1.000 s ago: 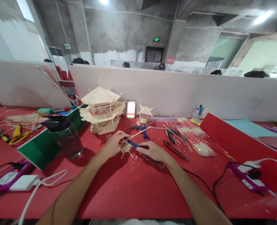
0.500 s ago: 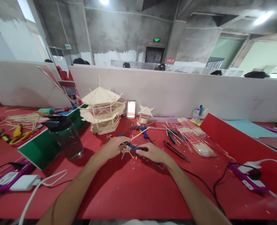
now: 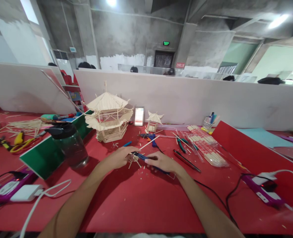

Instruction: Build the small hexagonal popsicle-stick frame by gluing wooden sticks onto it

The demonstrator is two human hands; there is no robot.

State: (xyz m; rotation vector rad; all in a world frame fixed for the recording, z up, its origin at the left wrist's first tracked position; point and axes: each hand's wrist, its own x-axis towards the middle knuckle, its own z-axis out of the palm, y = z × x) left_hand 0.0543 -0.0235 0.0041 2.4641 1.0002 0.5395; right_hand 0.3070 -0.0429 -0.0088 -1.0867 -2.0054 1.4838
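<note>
Wooden stick [image 3: 149, 142]: slants up and to the right from between the two hands, above the red tabletop [image 3: 136, 205]; its lower end meets the left fingertips, near the nose of the blue-handled tool [image 3: 141, 156].
Left hand [image 3: 121, 158]: fingers pinched closed, apparently on the stick's lower end; the exact contact is hidden.
Right hand [image 3: 161, 162]: wrapped round the blue-handled tool, probably pliers or cutters; how far its nose stands open cannot be told.
Step in hand: judging by the pose, the stick is being lined up with the tool's nose or nipped by it; which of the two is too small to tell.
Next move: calls, I judge, for a steady left pinch and a firm right squeeze, the nose set squarely across the stick.
Small stick frame [image 3: 135, 159]: on the tabletop beneath the hands, partly covered; scraps lie beside it.
Around the hands: glue gun [image 3: 151, 138] just beyond; green-handled pliers [image 3: 180, 145] and utility knife [image 3: 187, 161] to the right, with bagged sticks [image 3: 207, 147] farther over.
Behind: large stick pavilion [image 3: 108, 115] at left; small pavilion [image 3: 154, 121] nearer the middle; lit phone [image 3: 139, 116] upright between them.
</note>
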